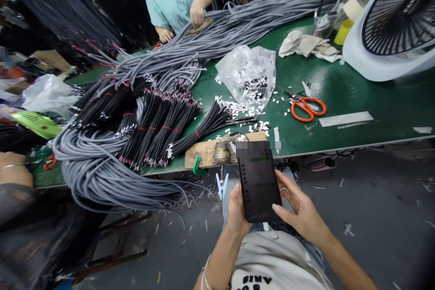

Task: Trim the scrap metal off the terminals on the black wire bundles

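A dark smartphone (260, 183) is held upright over my lap, in front of the table edge. My left hand (237, 210) is closed around its left side and lower corner. On the other side, my right hand (299, 208) grips the phone's right edge, with the thumb at the lower part of the screen. Just beyond the phone, a wooden board (200, 152) with a small metal device (221, 152) sits at the table edge. A light blue clip (222, 186) hangs below it.
Bundled black wires (159, 122) and grey cables (102, 158) cover the table's left half. Orange-handled scissors (307, 108), a plastic bag (249, 72) with white scraps, and a fan (390, 31) lie to the right. A co-worker (180, 0) handles cables opposite; another person's hand (15, 170) is at left.
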Available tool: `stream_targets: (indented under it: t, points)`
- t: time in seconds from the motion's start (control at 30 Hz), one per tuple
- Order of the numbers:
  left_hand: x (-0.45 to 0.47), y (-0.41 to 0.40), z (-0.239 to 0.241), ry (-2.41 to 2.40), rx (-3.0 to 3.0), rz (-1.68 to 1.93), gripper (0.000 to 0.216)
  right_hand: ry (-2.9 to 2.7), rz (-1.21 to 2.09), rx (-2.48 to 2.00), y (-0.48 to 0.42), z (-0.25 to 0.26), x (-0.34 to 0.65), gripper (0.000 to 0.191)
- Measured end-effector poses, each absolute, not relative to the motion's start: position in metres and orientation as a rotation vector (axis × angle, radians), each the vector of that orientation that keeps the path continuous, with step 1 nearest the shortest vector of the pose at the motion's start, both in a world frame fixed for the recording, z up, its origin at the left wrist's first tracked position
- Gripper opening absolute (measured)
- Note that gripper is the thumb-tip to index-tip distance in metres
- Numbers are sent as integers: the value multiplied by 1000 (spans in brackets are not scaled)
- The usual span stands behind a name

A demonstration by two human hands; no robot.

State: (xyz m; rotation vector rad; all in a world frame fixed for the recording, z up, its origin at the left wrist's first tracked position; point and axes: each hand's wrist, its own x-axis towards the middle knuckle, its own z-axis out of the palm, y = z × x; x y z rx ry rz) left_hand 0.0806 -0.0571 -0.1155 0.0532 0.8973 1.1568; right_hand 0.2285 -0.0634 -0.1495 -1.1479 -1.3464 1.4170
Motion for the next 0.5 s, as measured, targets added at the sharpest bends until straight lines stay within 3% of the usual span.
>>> stream_targets:
  t: [0.5]
  points:
    - [80, -56, -114, 893, 68, 1140, 37, -1391, 1570, -1043, -62, -151, 240, 72]
